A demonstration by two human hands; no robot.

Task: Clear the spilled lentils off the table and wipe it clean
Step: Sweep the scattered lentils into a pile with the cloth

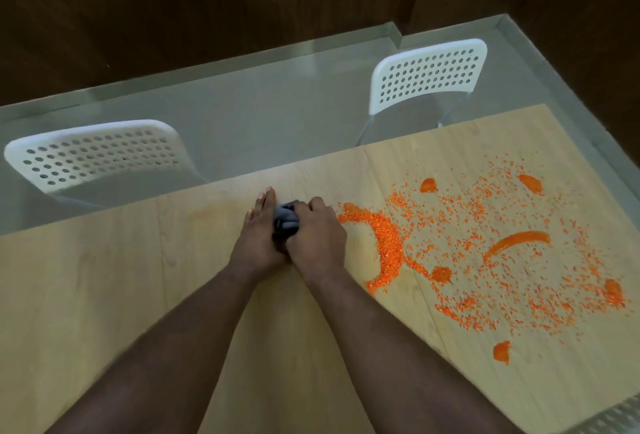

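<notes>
Right hand (317, 236) grips what looks like a dark cloth (285, 219); left hand (258, 236) flat beside it on the counter (138, 277), lentils (388, 246) scattered right

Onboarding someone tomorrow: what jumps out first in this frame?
The bright orange lentils scattered over the right half of the wooden table, with a thick curved ridge of them just right of the hands. Mid-table, the right hand grips a dark cloth, and the left hand lies alongside it with fingers straight. Two white perforated chairs stand beyond the far edge.
</notes>
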